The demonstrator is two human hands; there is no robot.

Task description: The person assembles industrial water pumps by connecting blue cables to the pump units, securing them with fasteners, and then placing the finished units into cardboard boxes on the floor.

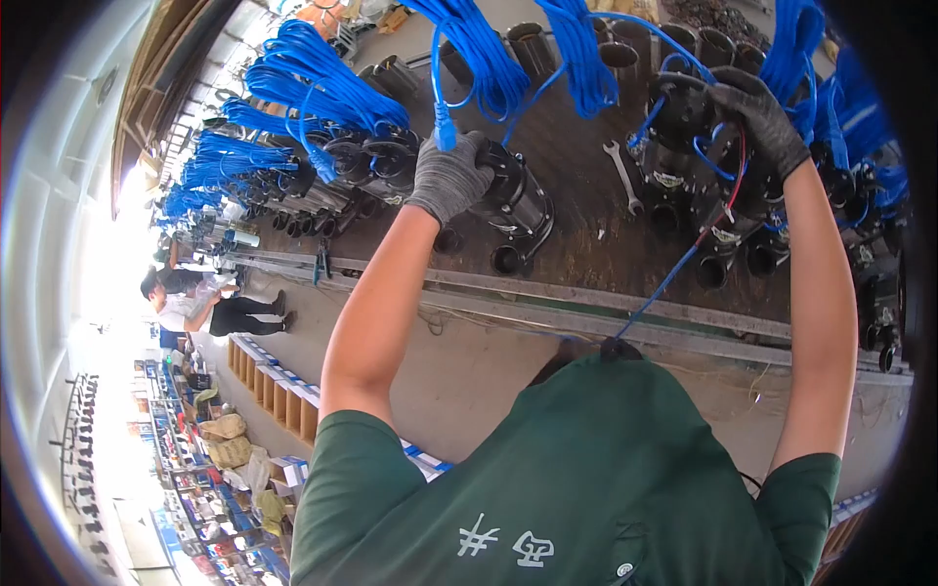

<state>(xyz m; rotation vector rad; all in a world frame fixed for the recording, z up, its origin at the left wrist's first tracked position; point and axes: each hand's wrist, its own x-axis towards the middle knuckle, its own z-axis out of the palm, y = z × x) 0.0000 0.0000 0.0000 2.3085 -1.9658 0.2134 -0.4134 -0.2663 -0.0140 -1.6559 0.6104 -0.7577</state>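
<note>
Two black pumps on a dark table point(576, 230), each attended by a gloved hand. The left pump point(516, 200) sat near the table's close edge, apart from the row behind it; the left hand point(449, 178) was closed on its far end, seemingly to steady it. A blue plug point(445, 132) showed at that hand's fingers, though I could not tell whether it was pinched. The right pump point(752, 195) was crowded among others; the right hand point(767, 117) reached over its top, fingers bent, but I could not tell how firmly they held. A red-and-blue wire point(674, 276) slanted from there across the table's edge. Between the pumps lay a wrench point(622, 178), probably left there to be within reach of either hand. Beyond, bundled blue cords point(313, 78) topped more pumps, perhaps tied against tangling. Farther off, to the left, stood a co-worker point(215, 305).
</note>
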